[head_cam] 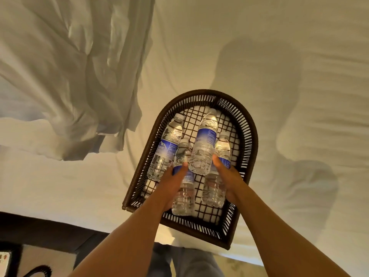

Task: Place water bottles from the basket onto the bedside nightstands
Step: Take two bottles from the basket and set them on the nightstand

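A dark wicker basket [250, 136] with an arched far end sits on a white bed. Several clear water bottles with blue labels lie in it. My left hand [171, 184] wraps the near-left bottle [184, 194], thumb over its label. My right hand [229, 178] wraps the near-right bottle [212, 192] from its right side, index finger stretched along it. A far-left bottle [165, 148] and a middle bottle [205, 144] lie loose, the middle one resting across the others.
A rumpled white sheet [79, 86] is bunched at the upper left of the bed [279, 66]. The dark bed frame [40, 228] and patterned carpet [40, 256] show at the lower left. My trouser legs stand below the basket.
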